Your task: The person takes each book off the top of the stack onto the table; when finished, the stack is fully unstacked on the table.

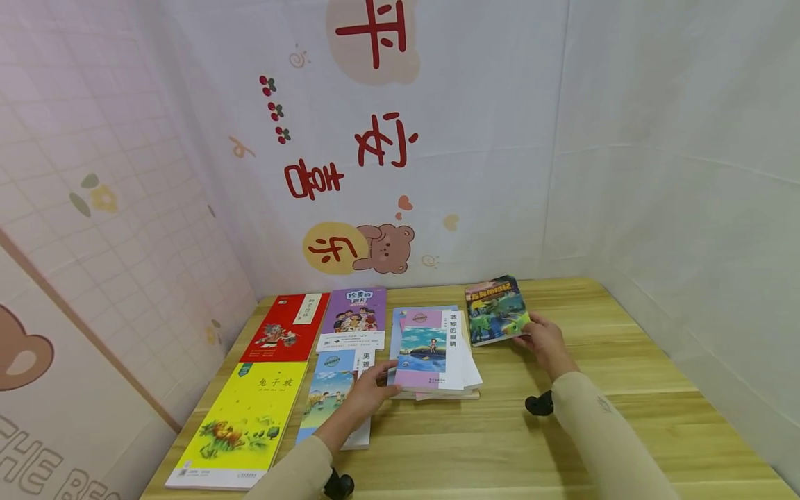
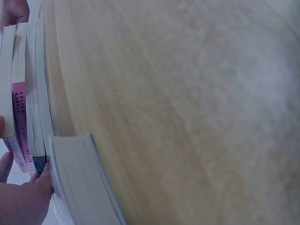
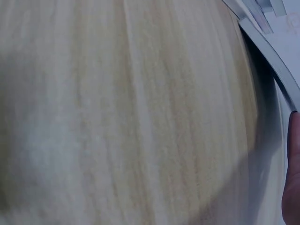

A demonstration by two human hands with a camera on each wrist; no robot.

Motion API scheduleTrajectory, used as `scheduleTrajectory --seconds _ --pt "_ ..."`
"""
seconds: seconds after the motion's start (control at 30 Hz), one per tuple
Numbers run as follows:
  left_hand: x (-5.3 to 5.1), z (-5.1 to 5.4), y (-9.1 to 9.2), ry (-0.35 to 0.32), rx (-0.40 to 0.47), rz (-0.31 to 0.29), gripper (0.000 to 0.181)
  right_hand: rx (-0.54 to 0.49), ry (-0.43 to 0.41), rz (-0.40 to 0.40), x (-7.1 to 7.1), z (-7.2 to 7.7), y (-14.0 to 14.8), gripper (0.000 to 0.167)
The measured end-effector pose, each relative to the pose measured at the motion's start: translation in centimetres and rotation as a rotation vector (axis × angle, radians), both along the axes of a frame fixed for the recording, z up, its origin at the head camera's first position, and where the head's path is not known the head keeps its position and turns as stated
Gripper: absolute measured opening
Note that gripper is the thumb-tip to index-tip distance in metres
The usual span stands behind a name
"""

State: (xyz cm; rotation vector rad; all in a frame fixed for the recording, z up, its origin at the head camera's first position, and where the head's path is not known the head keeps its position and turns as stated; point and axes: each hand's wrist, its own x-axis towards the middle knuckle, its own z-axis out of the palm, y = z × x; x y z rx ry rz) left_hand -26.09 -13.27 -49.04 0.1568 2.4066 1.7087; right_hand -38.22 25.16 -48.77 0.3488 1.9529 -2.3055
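My left hand (image 1: 365, 396) grips the near left corner of a stack of books (image 1: 431, 347), its fingers against the spines in the left wrist view. The top book is pink and white with a sea picture. My right hand (image 1: 545, 342) holds the near right corner of a dark green and blue comic-style book (image 1: 498, 312). That book's right side appears raised off the table, with shadow under its edge (image 3: 272, 58) in the right wrist view. The fingers beneath it are hidden. A blue-covered book (image 1: 328, 392) lies partly under my left forearm.
Left of the stack lie a red book (image 1: 284, 326), a yellow book (image 1: 240, 423) and a purple book (image 1: 356, 312), all flat on the wooden table (image 1: 475, 451). A white printed curtain (image 1: 487, 173) stands behind the table, with more cloth at both sides.
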Motion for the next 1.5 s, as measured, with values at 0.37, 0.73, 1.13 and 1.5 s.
scheduleTrajectory --seconds 0.37,0.73,1.13,1.5 --pt "0.4 -0.2 0.6 -0.003 0.005 -0.017 0.057 0.248 -0.026 0.057 -0.2 -0.5 0.6 0.06" --pt "-0.2 -0.8 0.7 -0.002 0.002 -0.021 0.055 0.463 0.044 0.126 0.7 0.6 1.5 0.072" --pt "-0.1 -0.4 0.1 -0.007 -0.014 0.005 0.058 0.377 0.152 0.253 2.2 1.5 -3.0 0.068" --pt "0.0 -0.5 -0.2 -0.016 0.005 0.005 0.055 0.255 0.191 0.349 4.9 1.0 -6.1 0.063"
